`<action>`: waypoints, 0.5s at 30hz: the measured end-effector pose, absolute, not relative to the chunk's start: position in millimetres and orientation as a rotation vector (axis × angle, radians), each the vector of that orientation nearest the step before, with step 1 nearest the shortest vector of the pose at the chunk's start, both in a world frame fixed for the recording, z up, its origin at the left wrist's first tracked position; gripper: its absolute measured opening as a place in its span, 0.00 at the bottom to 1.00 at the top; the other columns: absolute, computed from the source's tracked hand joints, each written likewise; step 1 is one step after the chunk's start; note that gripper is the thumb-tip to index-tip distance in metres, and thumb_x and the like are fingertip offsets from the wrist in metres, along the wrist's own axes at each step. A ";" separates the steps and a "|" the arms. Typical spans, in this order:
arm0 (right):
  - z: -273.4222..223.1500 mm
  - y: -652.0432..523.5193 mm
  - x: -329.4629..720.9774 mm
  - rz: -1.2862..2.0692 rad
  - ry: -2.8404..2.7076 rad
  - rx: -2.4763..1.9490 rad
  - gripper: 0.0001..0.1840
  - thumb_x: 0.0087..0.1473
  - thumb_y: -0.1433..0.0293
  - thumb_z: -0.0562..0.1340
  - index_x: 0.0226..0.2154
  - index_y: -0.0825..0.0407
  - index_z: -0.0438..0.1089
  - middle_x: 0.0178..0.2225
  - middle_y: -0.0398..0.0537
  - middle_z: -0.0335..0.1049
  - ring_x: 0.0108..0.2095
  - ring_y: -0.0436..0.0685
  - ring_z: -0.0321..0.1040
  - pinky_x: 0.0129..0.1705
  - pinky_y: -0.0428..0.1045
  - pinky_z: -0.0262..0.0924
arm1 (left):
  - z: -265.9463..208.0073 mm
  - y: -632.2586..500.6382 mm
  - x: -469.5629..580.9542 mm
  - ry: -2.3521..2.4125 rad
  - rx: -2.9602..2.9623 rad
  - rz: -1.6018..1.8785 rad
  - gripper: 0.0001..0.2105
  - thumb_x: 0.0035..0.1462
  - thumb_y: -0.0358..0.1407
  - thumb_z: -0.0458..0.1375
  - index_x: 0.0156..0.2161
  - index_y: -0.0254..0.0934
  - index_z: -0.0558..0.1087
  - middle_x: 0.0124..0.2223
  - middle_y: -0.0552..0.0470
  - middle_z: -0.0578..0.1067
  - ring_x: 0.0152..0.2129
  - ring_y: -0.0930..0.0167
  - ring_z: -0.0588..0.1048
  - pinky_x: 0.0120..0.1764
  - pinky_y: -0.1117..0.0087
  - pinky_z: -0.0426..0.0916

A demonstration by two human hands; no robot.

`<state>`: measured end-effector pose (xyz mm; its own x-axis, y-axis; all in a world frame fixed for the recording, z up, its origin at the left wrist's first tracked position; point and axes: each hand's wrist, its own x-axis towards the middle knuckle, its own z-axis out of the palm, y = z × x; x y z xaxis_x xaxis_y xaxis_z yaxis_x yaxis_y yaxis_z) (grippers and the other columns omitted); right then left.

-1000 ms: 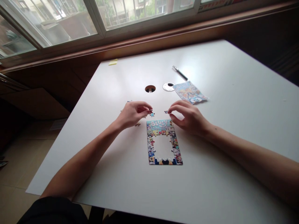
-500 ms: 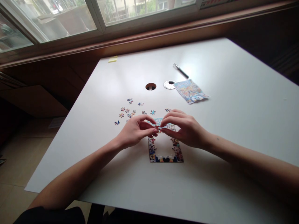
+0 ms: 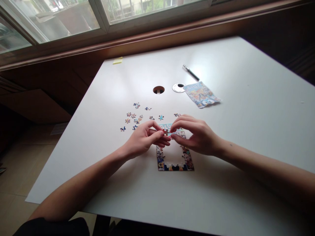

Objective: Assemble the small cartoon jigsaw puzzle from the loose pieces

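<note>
Puzzle [image 3: 175, 168]: lies flat on white table [image 3: 209, 193], below both hands. Shows a printed border, pale lettering on light blue at far end, a dark band along near edge, toothed inner edges and a pale, unfilled middle. Partly hidden at far end and upper left side behind fingers.

Left hand [image 3: 144, 137]: reaches over far left part of puzzle. Pinches small reddish-brown piece [image 3: 165, 132] between thumb and forefinger, remaining fingers bent below. Holds piece over far end of puzzle, away from unfilled middle.

Right hand [image 3: 197, 132]: faces left hand from opposite side, fingertips just beside piece. Brings thumb and forefinger close to each other. Cannot tell whether gripping piece, touching it or only near it.

Loose pieces [image 3: 127, 121]: lie scattered on table, mostly in a cluster beyond left hand. Include a light-blue one [image 3: 161, 117] beyond far edge of puzzle, and another [image 3: 177, 114] just past fingers of right hand.

Packet [image 3: 203, 94]: lies askew beyond right hand, printed mainly in blue. Meets silver disc [image 3: 175, 88] at one corner, with pen [image 3: 191, 72] just beyond.

Hole [image 3: 158, 90]: opens round in table, left of disc.

Yellow note [image 3: 117, 60]: lies near far left corner of table.

Window [image 3: 137, 11]: stands past far edge of table, with bars and greenery visible outside.

Sleeve [image 3: 51, 226]: dark, around left arm at bottom left of view.
</note>
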<state>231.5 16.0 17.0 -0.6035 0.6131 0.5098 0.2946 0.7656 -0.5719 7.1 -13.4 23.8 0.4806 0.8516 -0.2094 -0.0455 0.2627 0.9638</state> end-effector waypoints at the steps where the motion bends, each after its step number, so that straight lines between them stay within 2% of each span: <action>1: 17.5 15.6 231.4 0.572 -2.238 -0.666 0.04 0.55 0.74 0.64 0.35 0.49 0.71 0.32 0.48 0.73 0.33 0.56 0.67 0.36 0.52 0.64 | 24.5 -13.7 7.5 0.876 1.131 0.717 0.12 0.62 0.41 0.61 0.39 0.34 0.66 0.37 0.43 0.82 0.35 0.65 0.82 0.40 0.62 0.78; 15: 15.8 15.6 231.4 0.646 -2.194 -0.697 0.02 0.57 0.73 0.63 0.35 0.50 0.71 0.32 0.47 0.72 0.33 0.55 0.68 0.37 0.51 0.65 | 27.7 -15.8 9.9 0.861 1.024 0.588 0.12 0.62 0.40 0.61 0.38 0.32 0.67 0.35 0.42 0.82 0.31 0.66 0.83 0.35 0.68 0.78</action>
